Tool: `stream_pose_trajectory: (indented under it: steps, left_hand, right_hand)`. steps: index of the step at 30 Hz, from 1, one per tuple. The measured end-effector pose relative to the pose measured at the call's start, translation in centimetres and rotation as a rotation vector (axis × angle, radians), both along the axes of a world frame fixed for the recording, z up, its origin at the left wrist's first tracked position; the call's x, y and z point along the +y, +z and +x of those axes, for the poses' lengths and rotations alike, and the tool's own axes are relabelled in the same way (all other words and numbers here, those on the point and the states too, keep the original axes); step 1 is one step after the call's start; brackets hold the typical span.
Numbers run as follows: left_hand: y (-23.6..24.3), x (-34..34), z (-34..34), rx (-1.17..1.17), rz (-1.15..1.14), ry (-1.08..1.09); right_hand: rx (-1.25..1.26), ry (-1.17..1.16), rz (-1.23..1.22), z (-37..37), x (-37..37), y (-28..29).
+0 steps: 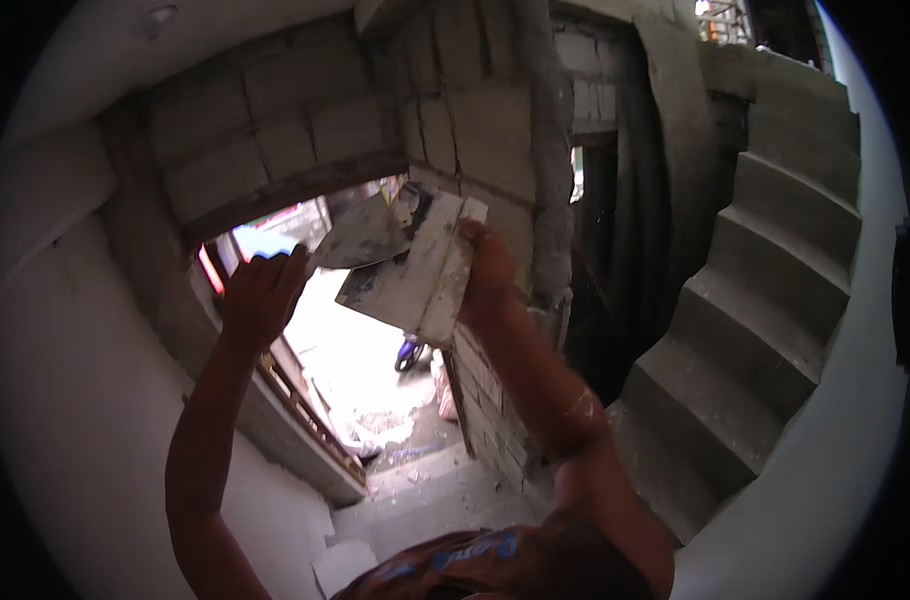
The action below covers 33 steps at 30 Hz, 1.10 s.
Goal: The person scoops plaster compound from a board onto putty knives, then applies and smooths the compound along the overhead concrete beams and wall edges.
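My left hand point(260, 295) is raised and grips a pointed metal trowel point(367, 237) smeared with grey mortar. My right hand point(487, 272) holds a flat rectangular plaster board point(415, 275) by its right edge, tilted up in front of me. The trowel blade lies across the board's upper left part, touching it. Both are held up in front of a block wall point(475, 130) beside a doorway opening.
A rough grey block wall and lintel point(275, 140) frame an opening onto a bright street with a parked motorbike point(410, 352). Bare concrete stairs point(765, 290) climb on the right. A dark passage point(605, 260) lies between wall and stairs. Rubble lies on the floor point(415, 480) below.
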<state>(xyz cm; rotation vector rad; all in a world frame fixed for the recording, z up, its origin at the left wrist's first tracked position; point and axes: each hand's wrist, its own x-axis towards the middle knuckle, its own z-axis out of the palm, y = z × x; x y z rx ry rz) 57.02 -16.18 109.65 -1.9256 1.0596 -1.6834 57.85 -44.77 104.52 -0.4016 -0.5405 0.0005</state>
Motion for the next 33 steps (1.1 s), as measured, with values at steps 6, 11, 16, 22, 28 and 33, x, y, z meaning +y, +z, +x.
stream_pose_trajectory:
  steps: [6, 11, 16, 22, 28, 33]
  left_hand:
    - [-7.5, 7.5, 2.5, 0.254, -0.511, 0.044]
    - [-16.8, 11.7, -2.1, 0.474, -0.750, 0.245]
    - [-29.2, 15.6, -7.1, 0.561, -0.969, 0.313]
    - [-40.4, 18.6, -14.8, 0.772, -0.954, 0.638]
    - [-44.9, 15.9, -19.7, 0.816, -1.130, 0.857]
    - [-44.6, 14.0, -19.7, 0.881, -1.314, 0.780]
  right_hand:
    - [-0.163, -0.815, 0.315, 4.5, 0.8, 7.5]
    - [-0.232, -0.852, 0.265, 4.5, 2.1, 18.4]
    - [-0.527, -1.430, 0.354, 3.0, -0.2, 26.6]
    - [-0.533, -1.648, 0.518, 4.4, -0.9, 34.0]
    - [-0.369, -1.851, 0.508, 4.3, 0.6, 35.5]
    - [-0.499, -1.694, 0.553, 2.4, 3.1, 37.4]
